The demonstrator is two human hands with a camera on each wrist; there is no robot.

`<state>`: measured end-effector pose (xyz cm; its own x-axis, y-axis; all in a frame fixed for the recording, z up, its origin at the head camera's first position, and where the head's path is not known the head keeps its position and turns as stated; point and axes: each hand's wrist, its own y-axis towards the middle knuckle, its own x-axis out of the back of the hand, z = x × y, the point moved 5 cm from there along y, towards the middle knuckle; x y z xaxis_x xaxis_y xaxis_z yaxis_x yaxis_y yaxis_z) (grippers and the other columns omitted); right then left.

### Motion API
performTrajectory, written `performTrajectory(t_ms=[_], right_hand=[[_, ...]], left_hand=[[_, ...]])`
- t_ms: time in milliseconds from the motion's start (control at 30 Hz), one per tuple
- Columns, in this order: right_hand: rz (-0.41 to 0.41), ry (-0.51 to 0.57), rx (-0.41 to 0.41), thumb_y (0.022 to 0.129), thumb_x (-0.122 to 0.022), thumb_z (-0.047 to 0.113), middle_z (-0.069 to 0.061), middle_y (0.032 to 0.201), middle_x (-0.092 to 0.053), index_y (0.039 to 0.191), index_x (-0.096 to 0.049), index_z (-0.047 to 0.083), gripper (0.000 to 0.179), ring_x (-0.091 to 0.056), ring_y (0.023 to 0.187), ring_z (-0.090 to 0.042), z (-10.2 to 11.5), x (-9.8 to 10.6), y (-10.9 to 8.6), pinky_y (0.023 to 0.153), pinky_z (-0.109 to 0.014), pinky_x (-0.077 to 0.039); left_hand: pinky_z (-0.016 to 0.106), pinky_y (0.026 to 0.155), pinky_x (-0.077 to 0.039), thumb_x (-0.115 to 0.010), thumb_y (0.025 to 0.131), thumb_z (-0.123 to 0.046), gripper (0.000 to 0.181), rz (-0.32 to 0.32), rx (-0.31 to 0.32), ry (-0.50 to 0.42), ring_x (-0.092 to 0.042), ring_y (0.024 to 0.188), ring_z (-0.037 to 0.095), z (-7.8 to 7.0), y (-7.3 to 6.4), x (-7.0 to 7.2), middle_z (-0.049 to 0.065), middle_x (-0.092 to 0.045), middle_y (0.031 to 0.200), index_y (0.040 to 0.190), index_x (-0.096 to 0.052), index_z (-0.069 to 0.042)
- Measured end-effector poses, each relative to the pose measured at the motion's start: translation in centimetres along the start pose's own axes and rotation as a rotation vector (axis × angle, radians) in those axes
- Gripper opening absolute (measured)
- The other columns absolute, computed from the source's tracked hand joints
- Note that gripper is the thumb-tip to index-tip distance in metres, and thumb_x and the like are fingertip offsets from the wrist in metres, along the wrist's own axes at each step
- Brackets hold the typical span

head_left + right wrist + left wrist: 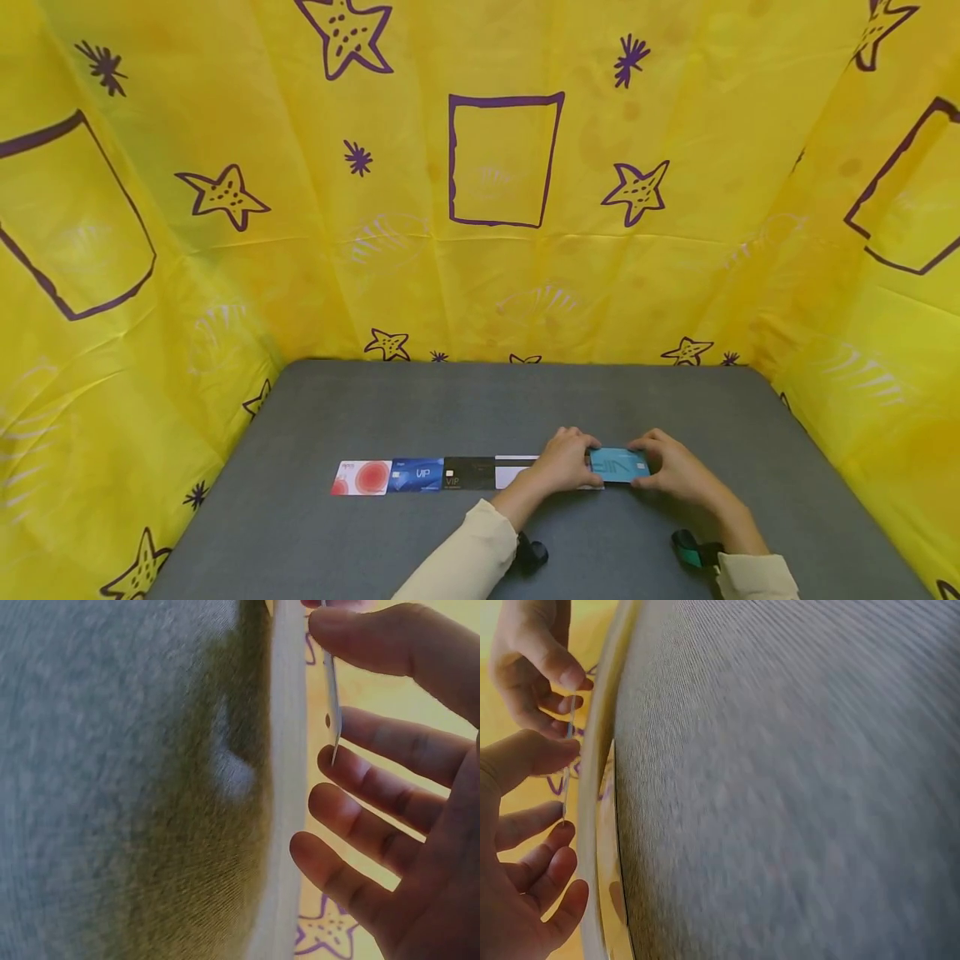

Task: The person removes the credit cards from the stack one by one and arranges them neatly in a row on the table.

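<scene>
A teal card (618, 466) with pale lettering is held by both hands at the right end of a row of cards. My left hand (564, 460) pinches its left edge between thumb and fingers. At the opposite edge, the thumb and fingers of my right hand (678, 468) grip it. Both wrist views show the card edge-on as a thin strip (333, 690). Under my left hand and forearm lies a white card (508, 476) with a dark stripe, partly hidden. Left of it are a black VIP card (468, 472), a blue VIP card (417, 474) and a white card with red circles (362, 477).
The cards lie side by side on a grey cloth-covered table (420, 417). Yellow printed fabric (502, 275) surrounds the table at the back and sides. Dark straps (532, 554) hang near both wrists.
</scene>
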<state>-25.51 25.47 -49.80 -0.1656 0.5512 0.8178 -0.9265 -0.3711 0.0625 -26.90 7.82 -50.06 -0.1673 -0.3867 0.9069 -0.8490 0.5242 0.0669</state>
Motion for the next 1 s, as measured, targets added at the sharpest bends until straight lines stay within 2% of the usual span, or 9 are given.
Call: performTrajectory(t_ms=[333, 533, 733, 1000], right_hand=[[0.018, -0.027, -0.025, 0.07, -0.085, 0.022, -0.005, 0.104, -0.058, 0.11, -0.068, 0.003, 0.047, -0.051, 0.084, -0.011, -1.0, 0.3, -0.8, 0.07, -0.025, -0.044], [0.05, -0.046, -0.046, 0.07, -0.085, 0.022, -0.006, 0.103, -0.058, 0.11, -0.068, 0.003, 0.047, -0.052, 0.086, -0.015, -1.2, 0.3, -0.7, 0.07, -0.028, -0.045], [0.052, -0.062, -0.032, 0.068, -0.086, 0.021, -0.004, 0.099, -0.058, 0.107, -0.07, 0.002, 0.046, -0.046, 0.08, -0.012, -1.1, 0.0, -0.7, 0.066, -0.025, -0.04], [0.053, -0.076, -0.047, 0.065, -0.086, 0.018, -0.003, 0.097, -0.058, 0.105, -0.07, 0.001, 0.047, -0.048, 0.081, -0.014, -1.0, -0.3, -0.5, 0.068, -0.026, -0.041]], left_hand=[[0.021, 0.076, -0.04, -0.085, 0.07, -0.037, 0.049, 0.022, 0.021, 0.043, -0.051, 0.09, 0.01, -1.1, 0.6, -0.7, -0.004, -0.066, 0.101, 0.114, -0.071, -0.019], [0.023, 0.076, -0.041, -0.085, 0.069, -0.039, 0.048, 0.028, 0.05, 0.061, -0.051, 0.093, 0.011, -1.3, 0.8, -1.0, -0.006, -0.063, 0.101, 0.112, -0.072, -0.023], [0.023, 0.075, -0.04, -0.085, 0.068, -0.041, 0.046, 0.043, 0.049, 0.099, -0.05, 0.091, 0.01, -1.3, 1.0, -1.3, -0.006, -0.062, 0.097, 0.109, -0.072, -0.024], [0.023, 0.073, -0.038, -0.086, 0.068, -0.041, 0.045, 0.07, 0.059, 0.138, -0.048, 0.088, 0.01, -1.2, 1.2, -1.7, -0.007, -0.059, 0.093, 0.108, -0.072, -0.024]])
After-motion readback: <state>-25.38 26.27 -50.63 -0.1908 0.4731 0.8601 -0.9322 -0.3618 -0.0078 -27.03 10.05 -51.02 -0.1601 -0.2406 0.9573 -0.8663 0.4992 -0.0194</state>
